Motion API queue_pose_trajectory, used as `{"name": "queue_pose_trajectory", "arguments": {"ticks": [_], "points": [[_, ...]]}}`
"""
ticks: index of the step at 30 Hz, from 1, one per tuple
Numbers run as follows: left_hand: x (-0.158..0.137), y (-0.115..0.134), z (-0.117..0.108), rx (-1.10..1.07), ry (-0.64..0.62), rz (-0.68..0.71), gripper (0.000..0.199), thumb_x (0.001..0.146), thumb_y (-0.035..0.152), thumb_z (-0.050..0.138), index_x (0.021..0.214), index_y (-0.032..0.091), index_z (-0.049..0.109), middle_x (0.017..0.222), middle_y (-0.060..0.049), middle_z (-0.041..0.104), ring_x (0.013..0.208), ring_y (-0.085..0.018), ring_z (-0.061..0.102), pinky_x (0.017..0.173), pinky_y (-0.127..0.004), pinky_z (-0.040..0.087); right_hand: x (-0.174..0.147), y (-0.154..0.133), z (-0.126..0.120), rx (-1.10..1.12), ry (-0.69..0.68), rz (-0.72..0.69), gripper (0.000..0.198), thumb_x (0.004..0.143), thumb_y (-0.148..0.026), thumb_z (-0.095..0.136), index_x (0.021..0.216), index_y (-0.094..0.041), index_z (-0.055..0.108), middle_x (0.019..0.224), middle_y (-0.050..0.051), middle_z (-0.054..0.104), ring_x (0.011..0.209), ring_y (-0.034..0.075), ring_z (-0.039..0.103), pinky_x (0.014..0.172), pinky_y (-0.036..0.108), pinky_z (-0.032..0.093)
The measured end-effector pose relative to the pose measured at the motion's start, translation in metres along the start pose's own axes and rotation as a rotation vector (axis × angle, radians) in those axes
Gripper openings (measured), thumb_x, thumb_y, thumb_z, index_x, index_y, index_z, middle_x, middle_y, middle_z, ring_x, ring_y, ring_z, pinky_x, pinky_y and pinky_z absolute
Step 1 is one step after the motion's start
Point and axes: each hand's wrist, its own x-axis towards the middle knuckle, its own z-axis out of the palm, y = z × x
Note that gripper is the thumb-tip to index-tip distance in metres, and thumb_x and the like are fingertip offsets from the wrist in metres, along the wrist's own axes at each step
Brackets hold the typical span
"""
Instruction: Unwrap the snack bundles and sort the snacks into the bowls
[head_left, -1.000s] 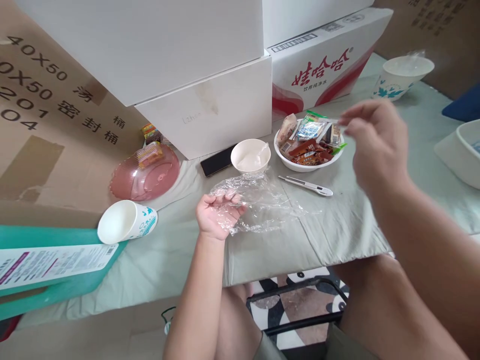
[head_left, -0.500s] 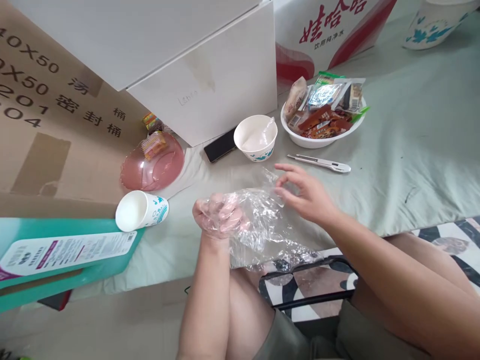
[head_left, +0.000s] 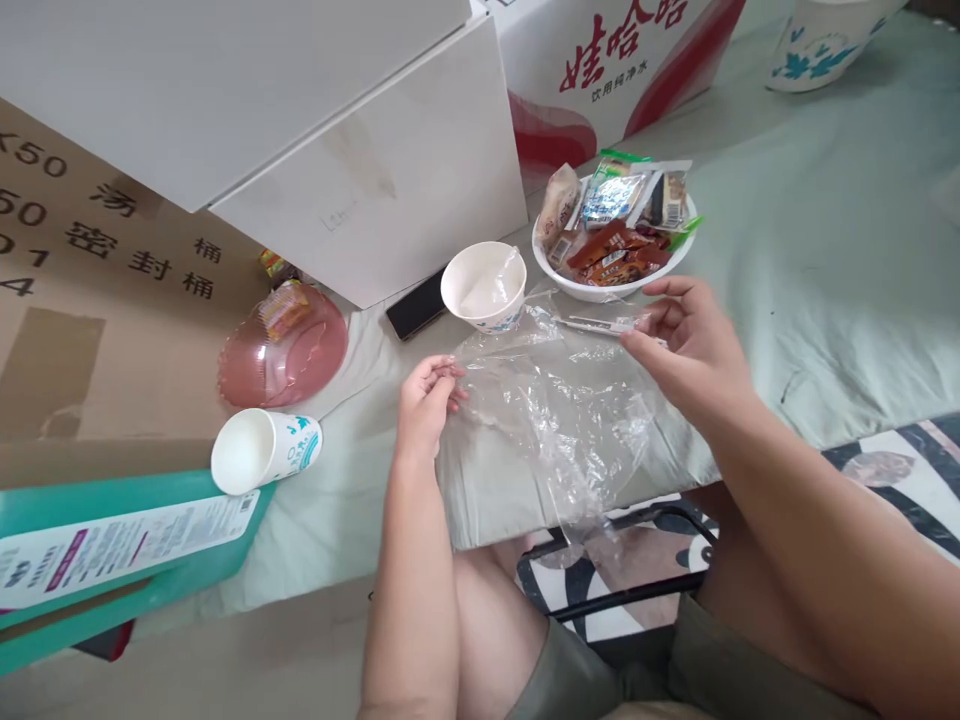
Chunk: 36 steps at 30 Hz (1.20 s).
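A clear, crinkled plastic bag is spread between my two hands over the cloth, its lower part hanging past the table's front edge. My left hand pinches its left side, fingers closed on the film. At the upper right, my right hand has thumb and fingers closed around the bag's other side. A white utility knife lies just behind the film, its handle partly covered by my right fingers. Close behind the bag stands a paper bowl with a clear plastic spoon inside.
A white bowl of packaged snacks sits behind my right hand. A phone lies against a white box. Leftward are a pink plate, a paper cup on its side and a green box.
My left hand has come out of the bag and now grips its edge. My right hand has moved right, over the knife, and the film is stretched wider. The view has shifted slightly.
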Motion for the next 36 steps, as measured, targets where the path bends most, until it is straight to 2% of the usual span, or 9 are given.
{"name": "queue_pose_trajectory", "arguments": {"ticks": [5,8,11,13,15,19,26,32,36], "points": [[-0.005,0.001,0.0,-0.02,-0.053,0.04,0.033,0.064,0.022,0.08,0.095,0.019,0.071,0.069,-0.001,0.071,0.049,-0.009,0.059,0.042,-0.017,0.035,-0.002,0.003,-0.009,-0.327,-0.116,-0.05,0.015,0.077,-0.021,0.063,0.09,-0.027,0.061,0.072,0.001,0.059,0.068,0.022,0.059,0.069,0.041,0.049],[-0.009,0.002,0.004,0.026,-0.105,-0.042,0.04,0.064,0.023,0.083,0.101,0.021,0.068,0.062,0.002,0.068,0.043,-0.011,0.057,0.038,-0.019,0.03,-0.003,-0.004,-0.004,-0.497,0.016,-0.183,0.021,0.08,-0.025,0.064,0.101,-0.028,0.064,0.1,0.01,0.067,0.097,0.034,0.064,0.087,0.054,0.049],[-0.012,0.004,0.007,0.108,-0.041,-0.083,0.021,0.073,0.03,0.076,0.088,0.021,0.065,0.052,0.004,0.062,0.032,-0.008,0.046,0.035,-0.019,0.024,-0.011,-0.015,0.0,-0.555,0.154,-0.315,0.018,0.084,-0.026,0.063,0.101,-0.03,0.065,0.112,0.013,0.066,0.112,0.039,0.061,0.098,0.062,0.044],[-0.013,0.005,0.008,0.148,0.021,-0.089,0.017,0.078,0.034,0.07,0.074,0.02,0.06,0.048,0.003,0.059,0.031,-0.008,0.043,0.034,-0.019,0.022,-0.02,-0.019,0.004,-0.487,0.01,-0.423,0.014,0.085,-0.024,0.061,0.096,-0.032,0.065,0.1,0.009,0.07,0.103,0.035,0.066,0.097,0.059,0.047],[-0.013,0.006,0.007,0.163,0.077,-0.092,0.021,0.079,0.035,0.067,0.068,0.02,0.058,0.048,0.002,0.06,0.032,-0.008,0.045,0.034,-0.019,0.02,-0.029,-0.018,0.009,-0.412,-0.302,-0.498,0.018,0.087,-0.023,0.058,0.1,-0.032,0.067,0.101,0.007,0.073,0.103,0.031,0.068,0.096,0.054,0.051],[-0.014,0.007,0.002,0.188,0.185,-0.119,0.022,0.078,0.035,0.06,0.063,0.019,0.057,0.051,-0.001,0.062,0.032,-0.009,0.046,0.034,-0.02,0.018,-0.043,-0.006,0.022,-0.444,-0.785,-0.47,0.041,0.086,-0.024,0.06,0.126,-0.026,0.067,0.147,0.01,0.059,0.142,0.038,0.048,0.112,0.064,0.041],[-0.02,-0.005,-0.025,0.253,0.291,-0.085,0.019,0.071,0.025,0.057,0.053,0.02,0.053,0.042,0.004,0.044,0.038,-0.008,0.032,0.04,-0.023,0.019,-0.043,0.008,0.012,-0.55,-0.828,-0.444,0.042,0.074,-0.006,0.054,0.106,-0.025,0.072,0.146,0.008,0.062,0.146,0.041,0.043,0.116,0.073,0.028],[-0.034,-0.009,-0.035,0.389,0.325,0.313,0.013,0.076,0.027,0.068,0.068,0.02,0.061,0.065,0.001,0.058,0.064,-0.014,0.053,0.062,-0.024,0.042,-0.043,0.0,0.008,-0.589,-0.738,-0.519,0.041,0.071,-0.004,0.054,0.103,-0.023,0.07,0.148,0.01,0.059,0.146,0.042,0.042,0.116,0.072,0.027],[-0.041,-0.003,-0.017,0.561,-0.003,0.582,0.043,0.062,0.024,0.083,0.103,0.023,0.071,0.123,-0.007,0.068,0.121,-0.027,0.059,0.106,-0.036,0.045,-0.046,-0.006,0.015,-0.545,-0.916,-0.5,0.033,0.073,-0.004,0.052,0.094,-0.022,0.07,0.151,0.006,0.058,0.148,0.041,0.039,0.116,0.07,0.032]]}}
